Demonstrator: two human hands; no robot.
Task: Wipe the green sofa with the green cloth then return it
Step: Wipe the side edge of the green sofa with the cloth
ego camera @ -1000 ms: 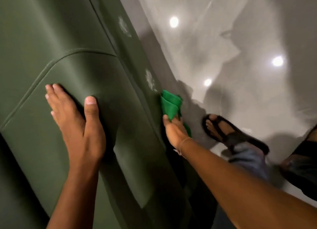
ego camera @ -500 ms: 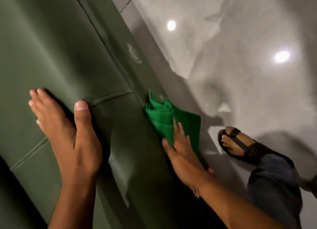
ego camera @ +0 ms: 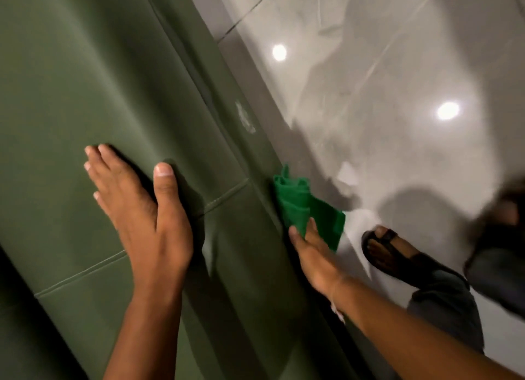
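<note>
Green sofa fills left half of frame, its front edge running diagonally from top centre to bottom right. Left hand lies flat on the cushion at centre-left, fingers together, thumb splayed, gripping nothing. Right hand, lower centre, presses the green cloth against the sofa's front face, fingers extended; fingertips hidden behind the cloth. Cloth bunched, long axis pointing up-left along the edge. Sandalled foot on glossy floor; far-right foot blurred, probably another sandal.
</note>
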